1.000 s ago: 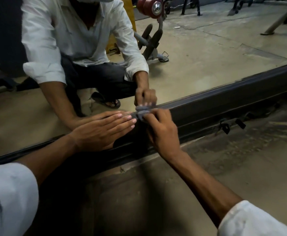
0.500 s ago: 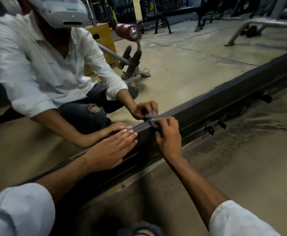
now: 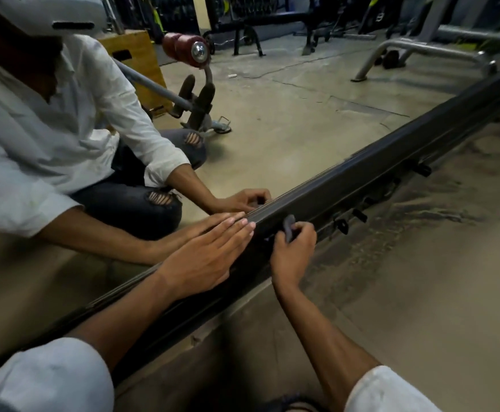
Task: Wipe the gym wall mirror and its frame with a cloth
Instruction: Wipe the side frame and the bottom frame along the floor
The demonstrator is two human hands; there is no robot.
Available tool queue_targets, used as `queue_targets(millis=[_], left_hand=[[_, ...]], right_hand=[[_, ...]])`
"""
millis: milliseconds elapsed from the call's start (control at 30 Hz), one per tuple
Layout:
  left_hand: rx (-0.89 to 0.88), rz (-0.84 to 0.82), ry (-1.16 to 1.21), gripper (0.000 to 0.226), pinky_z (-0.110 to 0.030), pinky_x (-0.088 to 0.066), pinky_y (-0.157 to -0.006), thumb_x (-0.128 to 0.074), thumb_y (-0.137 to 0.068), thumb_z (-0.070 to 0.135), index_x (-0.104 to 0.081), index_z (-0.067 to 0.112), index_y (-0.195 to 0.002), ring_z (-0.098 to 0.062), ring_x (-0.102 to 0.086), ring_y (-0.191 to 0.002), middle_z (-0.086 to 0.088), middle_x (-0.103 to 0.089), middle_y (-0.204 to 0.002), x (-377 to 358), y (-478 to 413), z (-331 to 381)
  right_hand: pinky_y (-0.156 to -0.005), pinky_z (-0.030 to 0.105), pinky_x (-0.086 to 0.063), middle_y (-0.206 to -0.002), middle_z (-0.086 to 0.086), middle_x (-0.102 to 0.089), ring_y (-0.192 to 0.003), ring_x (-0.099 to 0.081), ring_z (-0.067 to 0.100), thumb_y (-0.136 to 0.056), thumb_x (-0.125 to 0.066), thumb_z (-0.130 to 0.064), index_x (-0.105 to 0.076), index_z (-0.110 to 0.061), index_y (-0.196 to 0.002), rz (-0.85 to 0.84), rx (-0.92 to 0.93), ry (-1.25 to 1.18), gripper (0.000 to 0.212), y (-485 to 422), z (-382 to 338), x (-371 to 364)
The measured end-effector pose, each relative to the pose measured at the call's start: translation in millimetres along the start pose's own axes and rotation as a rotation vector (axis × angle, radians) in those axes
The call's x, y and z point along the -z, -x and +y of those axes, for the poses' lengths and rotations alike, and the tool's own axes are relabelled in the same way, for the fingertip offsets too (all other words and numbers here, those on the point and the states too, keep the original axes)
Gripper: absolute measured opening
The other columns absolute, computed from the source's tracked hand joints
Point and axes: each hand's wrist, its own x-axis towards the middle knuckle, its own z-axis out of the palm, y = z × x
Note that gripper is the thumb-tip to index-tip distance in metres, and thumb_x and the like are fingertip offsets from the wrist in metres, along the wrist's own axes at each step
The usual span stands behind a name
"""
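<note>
Down at the floor edge: I see the mirror (image 3: pixel 287 114) meeting the dusty concrete floor (image 3: pixel 406 278), with its dark frame (image 3: pixel 361 185) running slantwise from lower left to upper right.
Left hand (image 3: pixel 207 257): released, lying flat on the frame, fingers straight and together, fingertips reaching the line where the frame meets the glass.
Right hand (image 3: pixel 294 248): grasping the cloth (image 3: pixel 288 226), fingers curled, just beside the left hand and further right along the frame.
Cloth: small, dark grey, bunched, touching the frame's front face just below its top edge.
Knobs (image 3: pixel 358 215): black, sticking out beneath the frame, to the right of the right hand.
Reflection: I can make out both hands, a seated person in a white shirt, and gym machines behind.
</note>
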Motion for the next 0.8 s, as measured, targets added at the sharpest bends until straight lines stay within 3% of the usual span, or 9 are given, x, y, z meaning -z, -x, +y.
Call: queue_targets(millis=[133, 233, 300, 433, 500, 567, 633, 667, 800], left_hand=[[0.008, -0.012, 0.08, 0.082, -0.054, -0.017, -0.132, -0.041, -0.105, 0.027, 0.002, -0.008, -0.165, -0.043, -0.004, -0.164, -0.031, -0.004, -0.174, -0.4, -1.8, -0.9], [0.013, 0.004, 0.081, 0.083, -0.054, -0.019, -0.132, -0.047, -0.103, 0.028, -0.005, -0.009, -0.165, -0.044, -0.011, -0.163, -0.032, -0.013, -0.172, 1.5, -1.5, -0.9], [0.002, 0.005, 0.046, 0.083, -0.054, -0.015, -0.132, -0.044, -0.105, 0.029, -0.001, -0.01, -0.165, -0.043, -0.007, -0.163, -0.031, -0.006, -0.174, 3.9, -0.9, -0.8], [-0.007, 0.005, 0.015, 0.088, -0.053, -0.016, -0.132, -0.049, -0.105, 0.032, 0.0, -0.009, -0.165, -0.042, -0.005, -0.164, -0.029, -0.002, -0.175, 10.2, -0.3, -1.1], [0.009, 0.027, 0.002, 0.087, -0.053, -0.018, -0.132, -0.052, -0.103, 0.031, -0.006, -0.008, -0.166, -0.041, -0.008, -0.164, -0.028, -0.005, -0.175, 10.9, -0.6, -1.0], [0.025, 0.037, -0.017, 0.086, -0.053, -0.017, -0.132, -0.053, -0.102, 0.031, -0.009, -0.007, -0.166, -0.04, -0.01, -0.163, -0.027, -0.008, -0.175, 9.6, -1.4, -0.2], [0.026, 0.036, -0.043, 0.085, -0.052, -0.014, -0.132, -0.053, -0.102, 0.032, -0.012, -0.006, -0.166, -0.04, -0.011, -0.163, -0.027, -0.009, -0.175, 8.6, -2.4, -0.4], [0.027, 0.031, -0.057, 0.086, -0.052, -0.014, -0.132, -0.054, -0.102, 0.033, -0.013, -0.005, -0.166, -0.039, -0.011, -0.163, -0.026, -0.01, -0.175, 8.8, -2.6, -0.4], [0.045, 0.027, -0.088, 0.081, -0.051, -0.015, -0.133, -0.054, -0.102, 0.031, -0.019, -0.003, -0.166, -0.037, -0.016, -0.163, -0.024, -0.015, -0.175, 9.8, -2.3, 0.7]], right_hand=[[-0.083, 0.021, -0.052, -0.114, -0.002, -0.047, -0.096, -0.051, 0.006, -0.088, -0.073, -0.007, -0.054, -0.016, -0.108, -0.256, 0.42, 0.099, 0.029, 11.0, -24.3, 3.8], [-0.085, 0.021, -0.054, -0.123, 0.001, -0.046, -0.107, -0.051, 0.012, -0.083, -0.078, -0.004, -0.052, -0.018, -0.119, -0.504, 0.732, 0.228, 0.046, -2.2, -17.1, 21.3], [-0.084, 0.028, -0.059, -0.123, 0.0, -0.045, -0.107, -0.051, 0.013, -0.084, -0.075, -0.002, -0.053, -0.018, -0.119, -0.454, 0.757, 0.276, 0.044, -40.3, -11.1, 28.1], [-0.083, 0.041, -0.061, -0.123, 0.005, -0.044, -0.106, -0.053, 0.019, -0.09, -0.066, -0.001, -0.054, -0.015, -0.115, -0.216, 0.503, 0.314, 0.031, -91.1, -10.7, 29.5], [-0.082, 0.039, -0.061, -0.124, 0.006, -0.046, -0.108, -0.051, 0.02, -0.087, -0.068, -0.003, -0.055, -0.015, -0.121, -0.359, 0.72, 0.342, 0.038, -82.2, -12.9, 30.3], [-0.08, 0.034, -0.059, -0.126, 0.007, -0.05, -0.11, -0.052, 0.02, -0.09, -0.071, -0.012, -0.058, -0.018, -0.131, -0.628, 1.027, 0.373, 0.044, -73.9, -14.4, 37.1], [-0.079, 0.034, -0.057, -0.125, 0.007, -0.054, -0.11, -0.055, 0.023, -0.092, -0.075, -0.017, -0.062, -0.018, -0.133, -0.702, 1.213, 0.421, 0.042, -93.5, -17.4, 41.5], [-0.079, 0.036, -0.058, -0.125, 0.007, -0.053, -0.11, -0.054, 0.023, -0.092, -0.075, -0.018, -0.063, -0.019, -0.129, -0.652, 1.17, 0.418, 0.039, -107.6, -16.4, 43.7], [-0.083, 0.043, -0.06, -0.122, 0.003, -0.042, -0.108, -0.05, 0.019, -0.089, -0.072, -0.009, -0.054, -0.018, -0.115, -0.341, 0.598, 0.33, 0.032, -137.8, 0.4, 46.0]])
